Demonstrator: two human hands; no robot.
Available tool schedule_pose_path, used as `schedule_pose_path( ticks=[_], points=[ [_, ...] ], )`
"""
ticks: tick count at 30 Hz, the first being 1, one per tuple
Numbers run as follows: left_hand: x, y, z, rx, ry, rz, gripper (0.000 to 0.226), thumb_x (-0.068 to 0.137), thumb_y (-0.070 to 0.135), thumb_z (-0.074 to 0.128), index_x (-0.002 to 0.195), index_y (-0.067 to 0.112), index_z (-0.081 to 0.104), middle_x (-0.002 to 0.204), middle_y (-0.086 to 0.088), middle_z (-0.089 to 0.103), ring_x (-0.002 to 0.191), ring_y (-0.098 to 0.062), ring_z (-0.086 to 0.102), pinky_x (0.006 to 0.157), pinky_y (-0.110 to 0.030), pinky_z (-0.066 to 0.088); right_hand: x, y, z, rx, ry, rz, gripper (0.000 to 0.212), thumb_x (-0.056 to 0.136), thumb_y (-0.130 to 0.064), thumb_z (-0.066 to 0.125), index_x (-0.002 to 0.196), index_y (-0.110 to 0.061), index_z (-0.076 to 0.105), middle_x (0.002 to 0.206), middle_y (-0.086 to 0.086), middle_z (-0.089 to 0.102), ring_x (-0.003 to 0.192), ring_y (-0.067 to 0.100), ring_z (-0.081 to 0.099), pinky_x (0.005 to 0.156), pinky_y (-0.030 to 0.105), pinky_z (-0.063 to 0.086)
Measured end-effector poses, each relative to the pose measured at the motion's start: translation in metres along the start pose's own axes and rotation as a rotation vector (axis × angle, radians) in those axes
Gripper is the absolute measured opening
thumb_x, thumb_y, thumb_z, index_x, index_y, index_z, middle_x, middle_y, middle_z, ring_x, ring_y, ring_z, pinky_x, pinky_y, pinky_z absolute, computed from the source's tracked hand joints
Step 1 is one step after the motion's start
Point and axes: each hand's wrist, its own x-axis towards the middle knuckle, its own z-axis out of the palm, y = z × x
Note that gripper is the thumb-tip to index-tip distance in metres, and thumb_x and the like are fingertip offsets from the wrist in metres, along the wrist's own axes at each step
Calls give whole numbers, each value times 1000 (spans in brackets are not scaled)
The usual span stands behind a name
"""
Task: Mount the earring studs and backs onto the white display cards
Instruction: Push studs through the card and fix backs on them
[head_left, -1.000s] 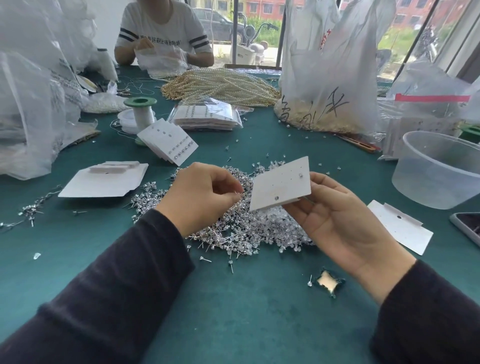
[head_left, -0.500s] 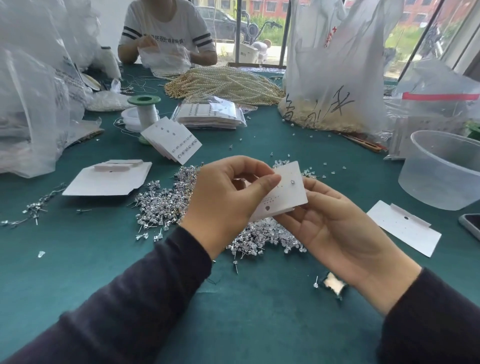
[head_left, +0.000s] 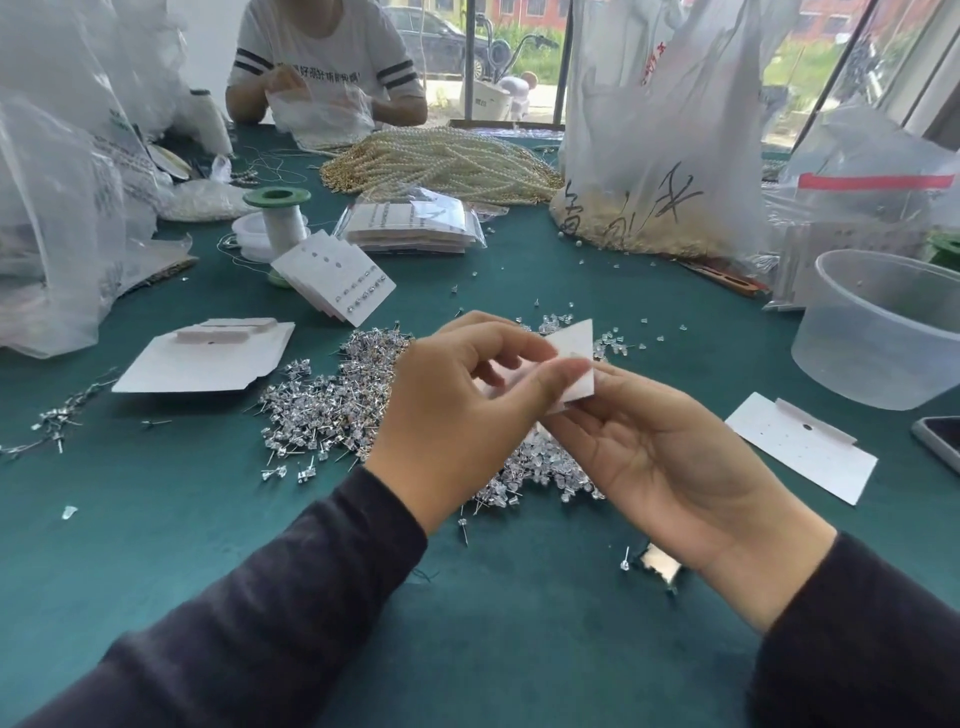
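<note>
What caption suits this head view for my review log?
Left hand and right hand hold a white display card above the stud pile on a green table.

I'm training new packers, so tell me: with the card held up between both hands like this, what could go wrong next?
1. The left hand pinches the white card above the stud pile; any stud slipping out would probably vanish among the others.
2. The left thumb presses near the card's edge while the right hand seems only to support it from below, so the card might bend or crease.
</note>
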Motion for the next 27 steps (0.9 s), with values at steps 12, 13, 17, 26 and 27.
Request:
schedule_pose_path(
  ticks=[12, 13, 17, 26, 27],
  points=[
    [-2, -3, 0, 338, -60, 266, 27, 66, 18, 72, 90, 7, 69, 91, -4, 64, 79, -15, 62, 77, -25, 49, -1, -2, 0, 66, 45, -1, 26, 73, 5, 52, 91, 8, 70, 93, 15, 70, 82, 18, 69, 66, 19, 55],
    [-3, -3, 0, 324, -55, 257, 26, 67, 19, 71, 90, 7, 69, 91, -4, 64, 79, -15, 62, 76, -25, 49, -1, -2, 0, 65, 39, -4, 29, 72, 6, 51, 97, 10, 67, 97, 17, 69, 85, 19, 68, 67, 19, 55],
    [-4, -1, 4, 246, -41, 212, 27, 67, 25, 71, 89, 9, 70, 89, -1, 64, 77, -9, 61, 75, -22, 50, 2, 2, -1, 22, 116, -43, 37, 71, 7, 55, 107, 15, 58, 97, 21, 65, 82, 21, 64, 64, 18, 55],
    [-6, -3, 5, 367, -105, 290, 37, 65, 25, 75, 95, 4, 69, 96, -6, 66, 84, -17, 63, 79, -23, 48, 3, 3, 0, -101, 168, -77, 19, 77, -3, 58, 92, 8, 65, 75, 11, 65, 64, 14, 60, 55, 17, 51],
    [-6, -3, 6, 396, -99, 313, 32, 68, 20, 74, 95, 2, 69, 95, -8, 67, 84, -19, 64, 78, -25, 48, 3, 3, -1, -109, 172, -83, 19, 74, -4, 59, 89, 5, 65, 76, 11, 65, 66, 15, 60, 58, 19, 51]
  ],
)
